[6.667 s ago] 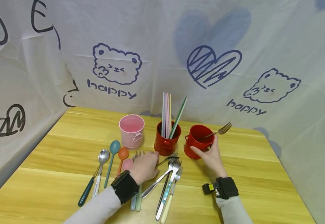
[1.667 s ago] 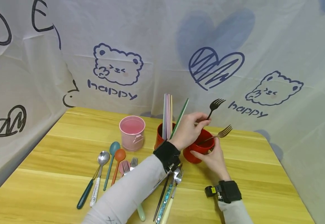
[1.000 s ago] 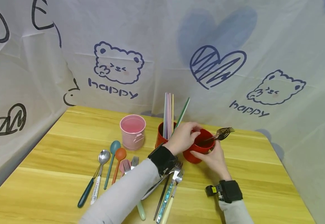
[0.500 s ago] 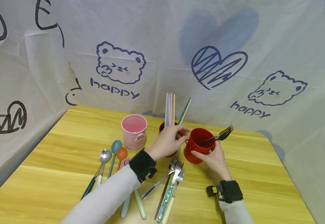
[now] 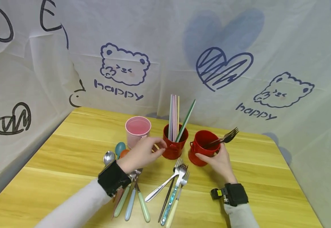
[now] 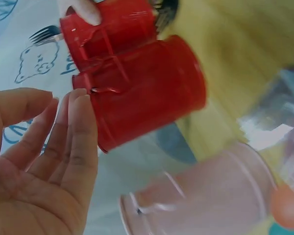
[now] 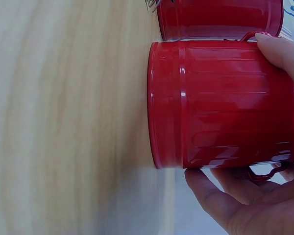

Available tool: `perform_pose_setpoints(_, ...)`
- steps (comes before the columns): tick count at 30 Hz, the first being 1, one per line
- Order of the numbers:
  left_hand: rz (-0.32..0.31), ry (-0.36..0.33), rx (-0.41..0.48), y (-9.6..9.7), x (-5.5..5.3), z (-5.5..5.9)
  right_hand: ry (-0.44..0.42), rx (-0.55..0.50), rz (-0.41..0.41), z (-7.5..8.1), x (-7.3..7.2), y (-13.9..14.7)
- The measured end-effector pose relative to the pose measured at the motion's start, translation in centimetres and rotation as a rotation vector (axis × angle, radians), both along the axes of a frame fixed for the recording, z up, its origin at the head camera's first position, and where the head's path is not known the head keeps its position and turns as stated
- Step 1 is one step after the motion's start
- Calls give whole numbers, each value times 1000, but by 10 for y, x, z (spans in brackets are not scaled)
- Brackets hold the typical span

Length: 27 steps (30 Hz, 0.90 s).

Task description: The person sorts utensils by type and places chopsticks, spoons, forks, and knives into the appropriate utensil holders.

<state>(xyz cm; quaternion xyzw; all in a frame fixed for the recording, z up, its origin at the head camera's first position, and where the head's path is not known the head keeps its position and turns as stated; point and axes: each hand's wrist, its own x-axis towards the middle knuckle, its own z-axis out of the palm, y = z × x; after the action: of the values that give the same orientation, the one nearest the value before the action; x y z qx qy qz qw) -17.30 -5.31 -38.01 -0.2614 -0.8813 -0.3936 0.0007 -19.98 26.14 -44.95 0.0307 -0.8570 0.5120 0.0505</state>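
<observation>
My right hand (image 5: pixel 219 160) grips the right red pail (image 5: pixel 203 147), thumb on one side and fingers on the other, as the right wrist view also shows. Two dark forks (image 5: pixel 230 135) lean out of this pail toward the right. My left hand (image 5: pixel 142 153) is in the air with nothing in it, its fingers loosely bent, in front of the pink pail (image 5: pixel 138 126). Its fingertips overlap the edge of the middle red pail (image 5: pixel 172 150) in the head view. Several forks (image 5: pixel 179 172) lie on the table between my hands.
Several straws or sticks (image 5: pixel 174 118) stand in the middle red pail. Under and beside my left arm lie a silver spoon (image 5: pixel 109 157), a teal spoon (image 5: pixel 120 148), an orange spoon (image 5: pixel 124 153) and pastel-handled cutlery (image 5: pixel 130 204). A cloth sheet (image 5: pixel 165 47) hangs behind the table.
My left hand took a dark fork from the table, lowered it into the right pail and let go. It has since moved left, emptied. My right hand kept its grip on the pail.
</observation>
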Motion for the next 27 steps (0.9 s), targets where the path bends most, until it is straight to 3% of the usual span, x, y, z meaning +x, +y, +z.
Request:
perform_pose_setpoints(5,-19,10,-113,-22,15,-9,-3,4,1,-1,0,1)
perform_pose_setpoints(14,-78,-36,-287,-52,45,-22,-14,31,-9,-1,-2,3)
perform_pose_setpoints(20,-68,-132,-339,-60,57,-30,-20,26,-8,-1,0,3)
perform_pose_setpoints(27,-126,-211,-344,-55,62,-44,14,24,0,-1,-1,3)
